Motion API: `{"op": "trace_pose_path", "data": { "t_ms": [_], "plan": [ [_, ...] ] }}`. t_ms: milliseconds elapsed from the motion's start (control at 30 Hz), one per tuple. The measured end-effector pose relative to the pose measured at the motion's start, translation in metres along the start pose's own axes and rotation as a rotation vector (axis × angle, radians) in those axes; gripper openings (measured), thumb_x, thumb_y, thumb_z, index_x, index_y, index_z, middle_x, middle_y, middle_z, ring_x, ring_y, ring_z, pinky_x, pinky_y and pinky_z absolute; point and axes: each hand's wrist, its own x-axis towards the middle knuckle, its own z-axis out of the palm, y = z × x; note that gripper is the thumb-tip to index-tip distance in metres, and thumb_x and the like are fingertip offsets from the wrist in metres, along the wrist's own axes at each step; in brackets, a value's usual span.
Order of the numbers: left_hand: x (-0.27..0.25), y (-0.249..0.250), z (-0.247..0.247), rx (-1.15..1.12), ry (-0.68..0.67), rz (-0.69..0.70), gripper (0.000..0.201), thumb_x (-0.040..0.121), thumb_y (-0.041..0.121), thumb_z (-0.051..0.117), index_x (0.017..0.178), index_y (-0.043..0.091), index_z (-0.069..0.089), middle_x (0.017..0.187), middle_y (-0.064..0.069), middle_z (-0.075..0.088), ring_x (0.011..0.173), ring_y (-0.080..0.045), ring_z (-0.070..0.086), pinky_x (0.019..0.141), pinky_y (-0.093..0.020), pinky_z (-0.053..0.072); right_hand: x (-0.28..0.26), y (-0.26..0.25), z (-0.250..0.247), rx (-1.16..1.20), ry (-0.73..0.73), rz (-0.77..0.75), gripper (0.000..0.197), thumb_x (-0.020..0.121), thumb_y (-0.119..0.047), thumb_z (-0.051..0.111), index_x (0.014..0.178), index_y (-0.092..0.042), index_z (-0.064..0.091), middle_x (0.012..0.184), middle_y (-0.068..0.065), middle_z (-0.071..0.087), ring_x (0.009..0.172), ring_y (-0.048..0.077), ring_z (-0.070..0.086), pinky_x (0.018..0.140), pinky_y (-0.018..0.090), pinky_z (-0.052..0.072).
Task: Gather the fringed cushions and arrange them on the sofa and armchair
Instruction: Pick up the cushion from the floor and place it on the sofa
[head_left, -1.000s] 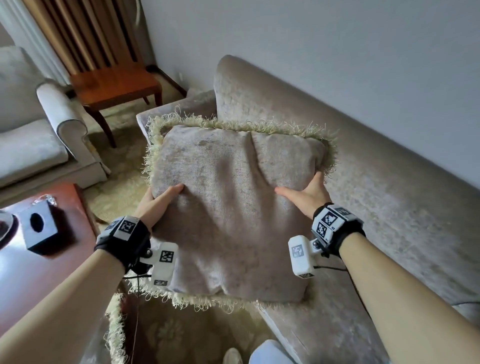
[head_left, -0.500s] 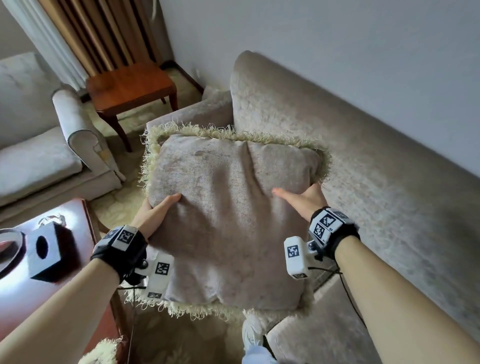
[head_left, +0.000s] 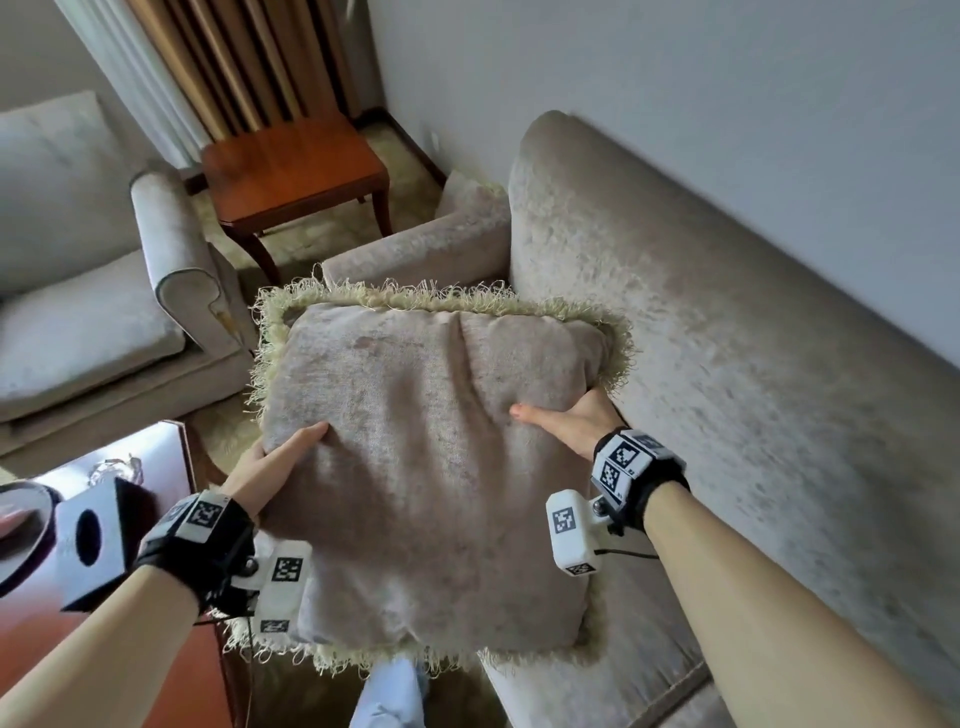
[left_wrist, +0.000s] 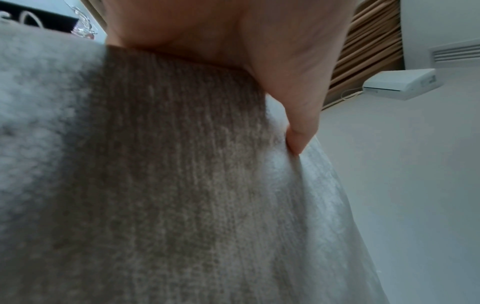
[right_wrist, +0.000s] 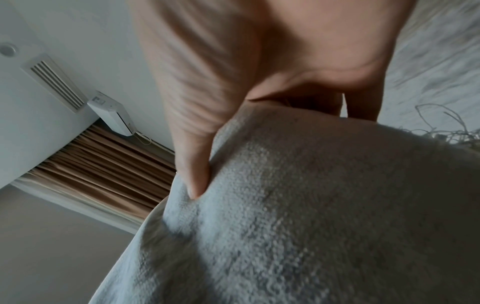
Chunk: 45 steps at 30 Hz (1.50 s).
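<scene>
Both hands are carrying the cushion (head_left: 431, 467) in mid-air, face up, fringe all round. The left hand (head_left: 270, 467) is gripping its left edge and the right hand (head_left: 576, 421) its right edge, thumbs pressing into the top; the other fingers are tucked underneath, so I can't tell how they're lying. It's roughly square, so no real long axis. The sofa (head_left: 727, 389) is sitting right and far of it, the seat just beside the right hand, so I'd guess that hand is leading. The bench (head_left: 156, 457) is crowding the left side. The armchair (head_left: 104, 322) is waiting far left.
</scene>
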Motion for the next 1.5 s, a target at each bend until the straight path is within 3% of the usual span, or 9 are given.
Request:
{"op": "trace_pose_path", "data": {
  "t_ms": [200, 333, 433, 567, 700, 1000, 1167, 1333, 1500],
  "plan": [
    [0.111, 0.045, -0.039, -0.057, -0.041, 0.017, 0.087, 0.044, 0.063, 0.093, 0.117, 0.02, 0.073, 0.103, -0.008, 0.079, 0.093, -0.03, 0.077, 0.094, -0.05, 0.058, 0.066, -0.074, 0.057, 0.013, 0.028, 0.04, 0.098, 0.066, -0.056, 0.086, 0.138, -0.007, 0.04, 0.144, 0.012, 0.049, 0.132, 0.029, 0.046, 0.093, 0.03, 0.035],
    [0.184, 0.089, -0.054, -0.049, -0.081, 0.021, 0.07, 0.057, 0.058, 0.092, 0.113, 0.022, 0.073, 0.103, -0.007, 0.08, 0.093, -0.029, 0.077, 0.093, -0.049, 0.059, 0.108, -0.12, 0.093, 0.009, 0.07, 0.04, 0.11, 0.049, -0.067, 0.088, 0.132, -0.009, 0.046, 0.132, 0.007, 0.056, 0.125, 0.027, 0.053, 0.096, 0.03, 0.039],
    [0.231, 0.124, -0.056, -0.007, -0.142, 0.026, 0.087, 0.042, 0.065, 0.094, 0.114, 0.022, 0.073, 0.102, -0.006, 0.08, 0.094, -0.028, 0.077, 0.093, -0.048, 0.059, 0.138, -0.144, 0.104, 0.045, 0.129, 0.056, 0.124, 0.023, -0.081, 0.084, 0.122, -0.013, 0.053, 0.119, 0.004, 0.065, 0.113, 0.024, 0.062, 0.102, 0.041, 0.048],
    [0.269, 0.166, -0.036, 0.049, -0.215, 0.073, 0.051, 0.07, 0.047, 0.089, 0.111, 0.022, 0.071, 0.097, -0.004, 0.08, 0.091, -0.025, 0.077, 0.093, -0.045, 0.059, 0.161, -0.158, 0.099, 0.086, 0.172, 0.107, 0.119, 0.042, -0.071, 0.088, 0.131, -0.007, 0.04, 0.119, 0.003, 0.055, 0.112, 0.023, 0.054, 0.105, 0.042, 0.043],
    [0.303, 0.196, -0.007, 0.113, -0.265, 0.094, 0.04, 0.074, 0.044, 0.088, 0.104, 0.024, 0.071, 0.098, -0.005, 0.08, 0.092, -0.026, 0.076, 0.095, -0.046, 0.058, 0.193, -0.151, 0.093, 0.092, 0.254, 0.193, 0.136, 0.022, -0.09, 0.077, 0.131, -0.015, 0.043, 0.125, 0.005, 0.06, 0.118, 0.029, 0.057, 0.104, 0.05, 0.045],
    [0.405, 0.246, 0.08, 0.349, -0.33, 0.082, 0.102, 0.027, 0.078, 0.09, 0.112, 0.024, 0.072, 0.105, -0.002, 0.079, 0.098, -0.026, 0.075, 0.1, -0.045, 0.056, 0.294, -0.146, 0.067, 0.291, 0.329, 0.194, 0.13, 0.031, -0.074, 0.089, 0.135, -0.011, 0.042, 0.123, 0.003, 0.062, 0.117, 0.027, 0.057, 0.108, 0.046, 0.042],
    [0.445, 0.282, 0.136, 0.432, -0.361, 0.093, 0.092, 0.029, 0.072, 0.092, 0.106, 0.028, 0.068, 0.109, -0.003, 0.076, 0.101, -0.026, 0.073, 0.1, -0.044, 0.056, 0.344, -0.132, 0.06, 0.404, 0.396, 0.219, 0.136, 0.03, -0.071, 0.091, 0.141, -0.017, 0.036, 0.121, -0.001, 0.064, 0.116, 0.023, 0.06, 0.106, 0.044, 0.045],
    [0.476, 0.3, 0.193, 0.579, -0.416, 0.198, 0.096, 0.052, 0.066, 0.091, 0.131, 0.019, 0.061, 0.121, -0.003, 0.07, 0.11, -0.025, 0.066, 0.106, -0.045, 0.05, 0.371, -0.11, 0.058, 0.527, 0.495, 0.272, 0.122, 0.045, -0.043, 0.098, 0.141, -0.011, 0.031, 0.123, 0.002, 0.058, 0.11, 0.018, 0.055, 0.103, 0.035, 0.044],
    [0.513, 0.293, 0.242, 0.655, -0.496, 0.211, 0.103, 0.047, 0.066, 0.09, 0.132, 0.017, 0.061, 0.122, -0.001, 0.07, 0.11, -0.022, 0.067, 0.104, -0.044, 0.053, 0.394, -0.083, 0.065, 0.597, 0.535, 0.338, 0.149, 0.027, -0.059, 0.096, 0.15, -0.012, 0.025, 0.13, 0.004, 0.059, 0.119, 0.021, 0.057, 0.108, 0.041, 0.045]
  ]
}}
